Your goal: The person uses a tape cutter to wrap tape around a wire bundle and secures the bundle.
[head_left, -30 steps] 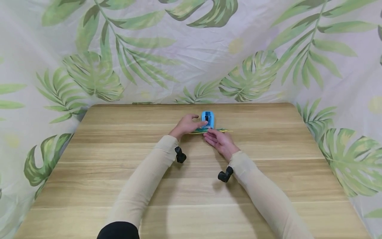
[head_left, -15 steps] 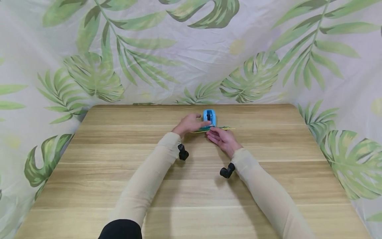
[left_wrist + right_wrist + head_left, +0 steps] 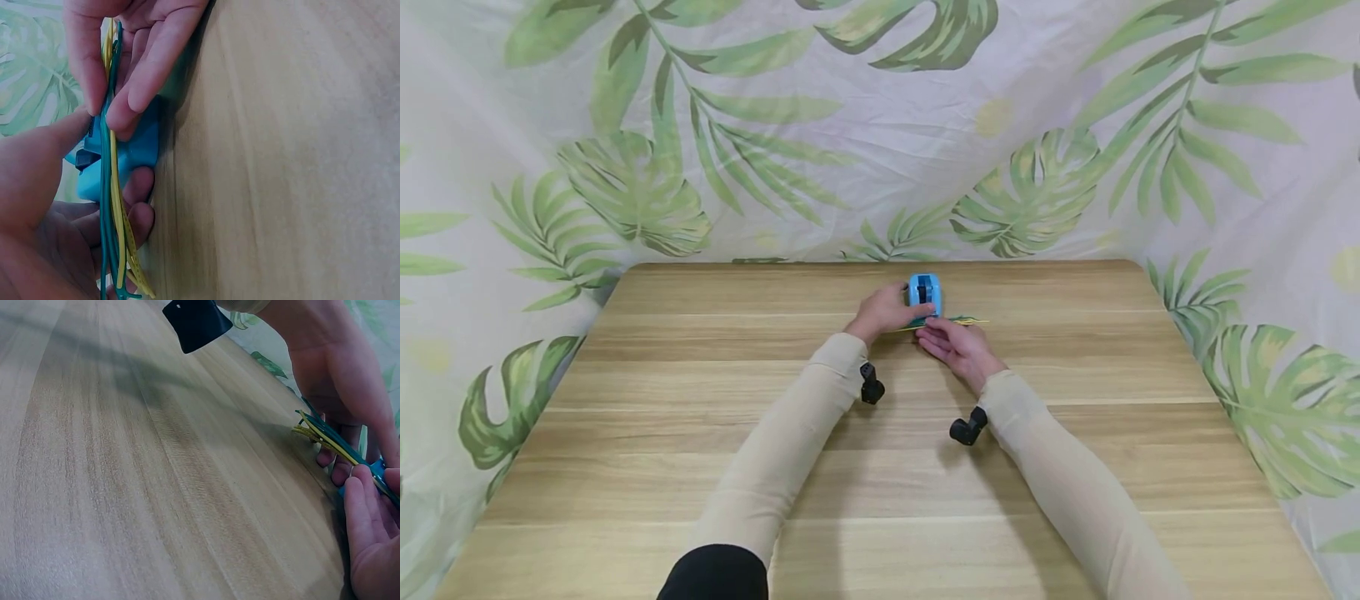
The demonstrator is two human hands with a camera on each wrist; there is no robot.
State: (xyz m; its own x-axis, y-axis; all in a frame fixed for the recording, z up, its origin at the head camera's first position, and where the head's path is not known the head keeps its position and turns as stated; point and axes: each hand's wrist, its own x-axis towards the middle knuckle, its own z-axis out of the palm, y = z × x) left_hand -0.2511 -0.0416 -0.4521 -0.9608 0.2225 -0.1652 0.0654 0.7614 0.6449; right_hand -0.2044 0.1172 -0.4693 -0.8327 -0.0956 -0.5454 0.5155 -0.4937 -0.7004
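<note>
Toward the table's far edge stands a blue tape dispenser [image 3: 934, 292]. My left hand [image 3: 883, 313] grips it from the left, thumb across its near end and fingers at its side. In the left wrist view, a bundle of thin green and yellow wires [image 3: 111, 162] runs in front of the dispenser [image 3: 145, 140]. My right hand [image 3: 961, 348] pinches that bundle between thumb and fingers, close against the dispenser. The wires' loose ends [image 3: 306, 428] fan out past the left hand [image 3: 331, 369] in the right wrist view. Part of the dispenser is hidden behind the hands and wires.
The wood-grain table [image 3: 775, 375] ends just behind the dispenser. A leaf-patterned cloth [image 3: 895, 150] hangs beyond it. Black wrist cameras [image 3: 871, 385] jut inward from both sleeves [image 3: 1060, 475].
My left hand has shifted right, and its fingers have come in against the dispenser's side. The right hand keeps its pinch on the wires, almost unmoved beside the dispenser.
</note>
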